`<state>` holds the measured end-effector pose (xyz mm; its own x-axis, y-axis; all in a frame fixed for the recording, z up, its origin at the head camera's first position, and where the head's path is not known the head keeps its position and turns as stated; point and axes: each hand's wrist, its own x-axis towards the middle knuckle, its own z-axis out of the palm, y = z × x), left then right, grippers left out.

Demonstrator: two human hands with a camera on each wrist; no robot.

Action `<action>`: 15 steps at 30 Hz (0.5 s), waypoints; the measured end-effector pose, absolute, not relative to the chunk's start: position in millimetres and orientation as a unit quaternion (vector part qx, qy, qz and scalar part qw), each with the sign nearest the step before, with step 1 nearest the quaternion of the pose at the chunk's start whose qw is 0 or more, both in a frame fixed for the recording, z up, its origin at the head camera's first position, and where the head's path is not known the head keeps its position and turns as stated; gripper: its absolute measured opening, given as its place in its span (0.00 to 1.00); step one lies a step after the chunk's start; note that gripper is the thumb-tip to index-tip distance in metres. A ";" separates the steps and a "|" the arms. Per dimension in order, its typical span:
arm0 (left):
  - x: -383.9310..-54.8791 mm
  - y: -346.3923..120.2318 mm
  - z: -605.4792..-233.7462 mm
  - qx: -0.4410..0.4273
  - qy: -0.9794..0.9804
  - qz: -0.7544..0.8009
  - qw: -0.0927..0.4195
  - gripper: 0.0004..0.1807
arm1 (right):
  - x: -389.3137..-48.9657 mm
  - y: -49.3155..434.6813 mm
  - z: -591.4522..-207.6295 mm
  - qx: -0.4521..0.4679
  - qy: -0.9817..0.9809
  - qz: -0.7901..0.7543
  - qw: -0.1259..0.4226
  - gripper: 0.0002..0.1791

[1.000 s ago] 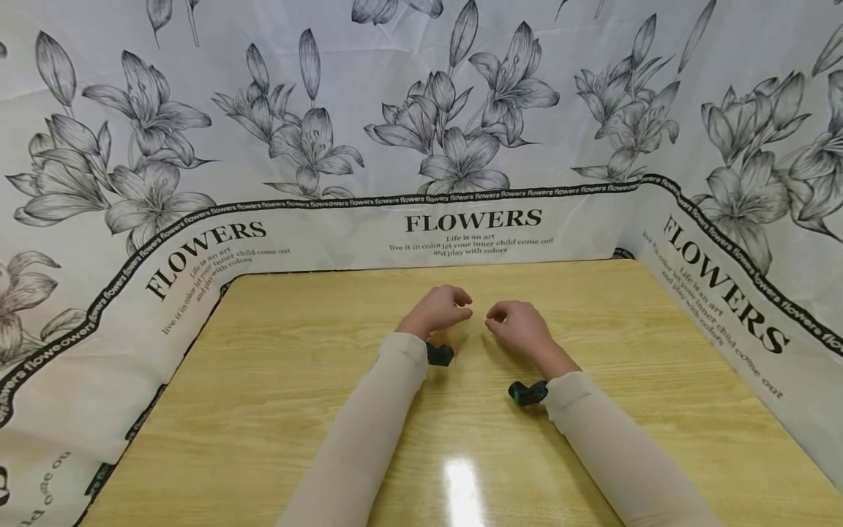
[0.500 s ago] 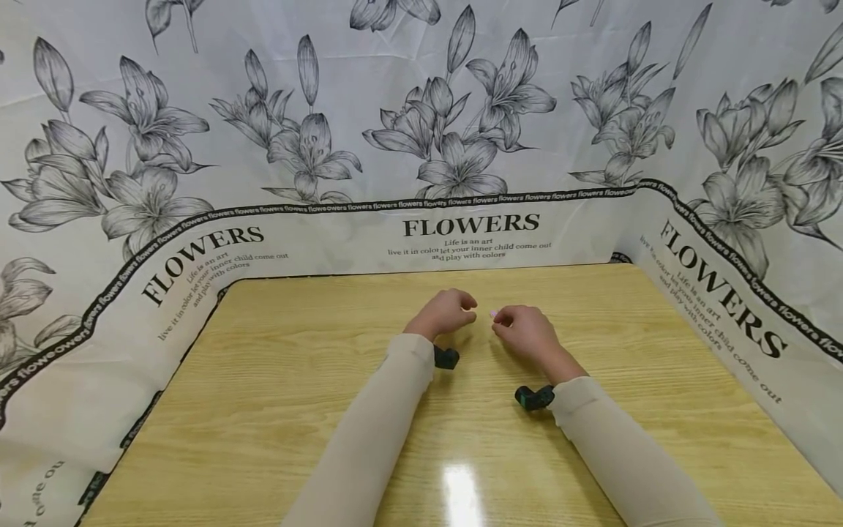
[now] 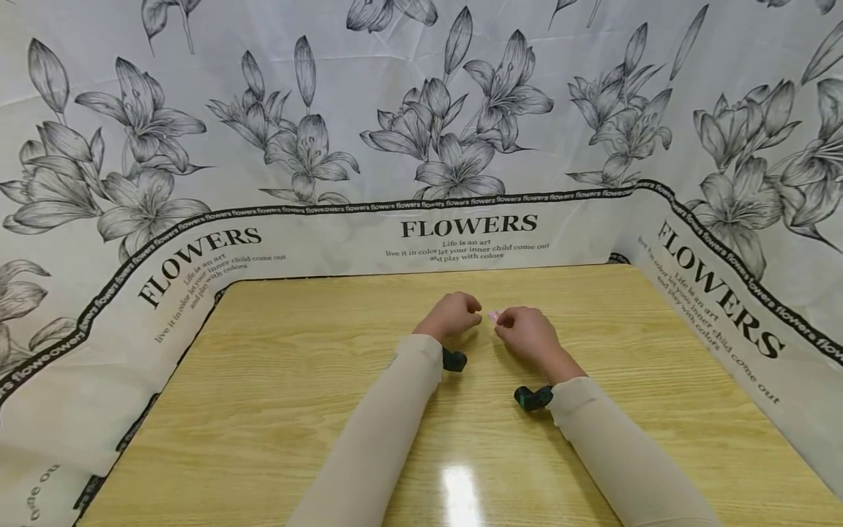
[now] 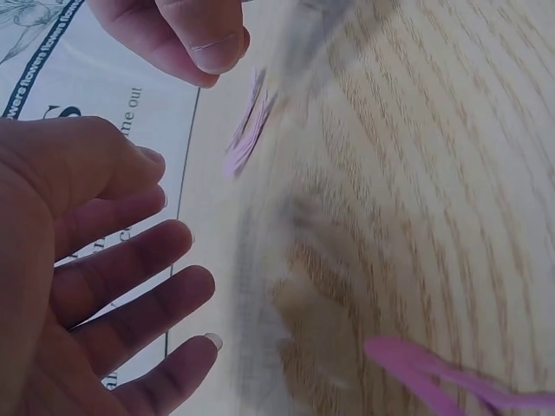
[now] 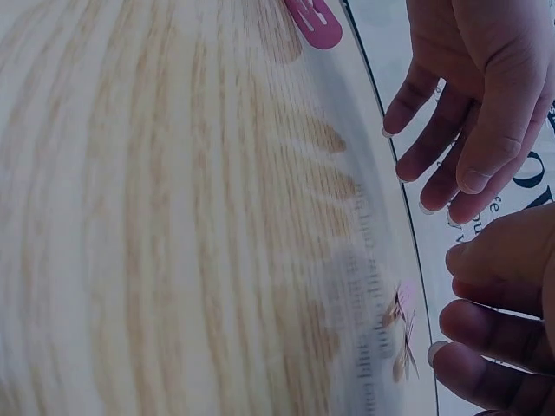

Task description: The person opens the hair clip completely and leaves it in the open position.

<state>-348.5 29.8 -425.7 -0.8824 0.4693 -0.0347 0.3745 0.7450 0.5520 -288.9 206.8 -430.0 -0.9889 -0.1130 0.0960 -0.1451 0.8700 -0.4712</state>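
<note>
A small pale pink piece (image 3: pixel 493 316) shows just off the fingertips of my right hand (image 3: pixel 529 334). Its kind is unclear; in the left wrist view the pink piece (image 4: pixel 250 130) looks like thin folded strands. Both wrist views show a small gap between it and the right fingertips. My right fingers are loosely bent, with nothing visible in them. On the other side of the piece, my left hand (image 3: pixel 452 315) hovers over the table with relaxed fingers. In the left wrist view the left hand (image 4: pixel 95 251) has its fingers spread and holds nothing.
A glossy wood table (image 3: pixel 296 388) lies below, with flower-printed white curtain (image 3: pixel 461 168) around its back and sides. Another pink piece (image 5: pixel 316 22) with white markings is cut off at the right wrist view's top. A pink strap-like strip (image 4: pixel 425 373) crosses the left wrist view's corner.
The pale pink piece, not visible a second ago, shows between the hands and is a little plainer than half a second ago. My left hand has moved slightly right; the right moved slightly.
</note>
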 end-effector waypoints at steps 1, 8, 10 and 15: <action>-349.0 31.0 -426.4 0.227 0.930 0.277 0.086 0.18 | -289.0 207.7 -430.6 0.065 -0.967 0.243 0.033 0.12; -350.4 37.0 -428.3 0.224 0.929 0.280 0.087 0.18 | -291.8 210.3 -436.8 0.055 -0.973 0.222 0.040 0.11; -351.3 39.0 -429.3 0.219 0.931 0.279 0.086 0.18 | -292.4 210.0 -437.5 0.052 -0.973 0.221 0.038 0.11; -350.7 45.2 -431.3 0.203 0.932 0.285 0.088 0.17 | -294.2 209.8 -437.7 0.040 -0.976 0.214 0.034 0.12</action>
